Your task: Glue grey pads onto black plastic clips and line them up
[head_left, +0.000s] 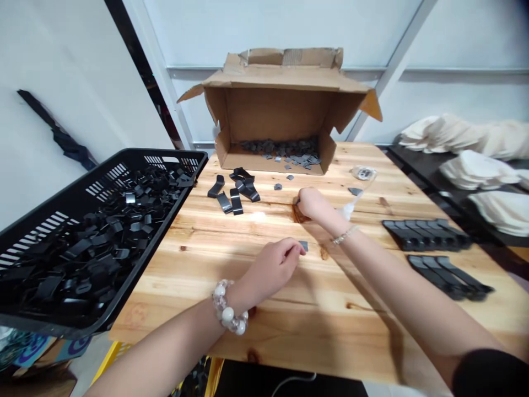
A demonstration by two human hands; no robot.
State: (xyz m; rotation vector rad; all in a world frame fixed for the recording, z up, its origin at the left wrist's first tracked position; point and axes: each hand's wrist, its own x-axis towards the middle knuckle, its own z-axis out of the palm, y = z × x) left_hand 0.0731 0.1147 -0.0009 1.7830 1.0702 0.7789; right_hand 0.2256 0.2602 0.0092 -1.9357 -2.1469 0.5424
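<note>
My left hand is over the middle of the wooden table, thumb and fingers pinched on a small grey flat piece. Farther forward and to the right, my right hand is closed, and a dark edge shows at its fingertips; what it grips is mostly hidden. Beside the right wrist lies a white nozzle of what looks like a clear bottle. Loose grey pieces lie ahead of the hands. Several bent black strips are grouped at the left.
A black crate full of black bent parts stands at the left. At the back, an open cardboard box holds many grey pieces. Black parts are lined up in two rows at the right. Stacked cream pads lie beyond the table.
</note>
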